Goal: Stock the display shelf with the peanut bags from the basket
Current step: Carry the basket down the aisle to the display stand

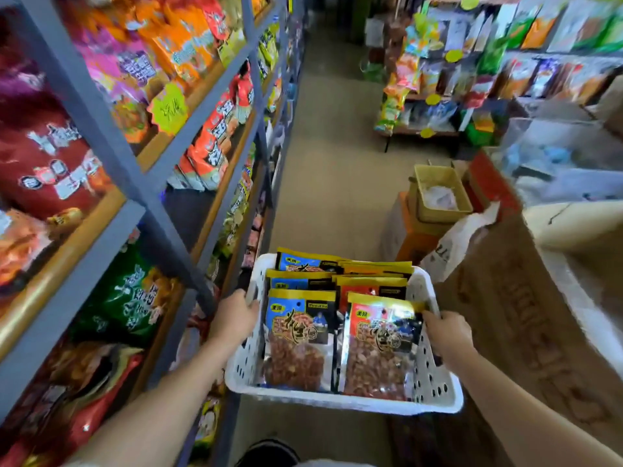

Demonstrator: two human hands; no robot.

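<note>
Rear peanut bags (340, 264) in the basket (435, 379): mostly hidden beneath nearer bags. Display shelf (101, 123) left of basket: blurred labels, cut off by frame edge.

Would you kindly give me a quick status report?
Both hands, left and right, grip the basket sides. Peanut bags all inside, none shelved. Aisle ahead open; boxes at right.

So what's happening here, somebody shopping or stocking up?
Stocking, it seems. A person carries a white plastic basket down a shop aisle, left hand gripping its left rim and right hand its right rim. It is full of peanut bags, some with blue labels and some with red. The snack shelf stands on their left. No bag has left the basket yet.
</note>
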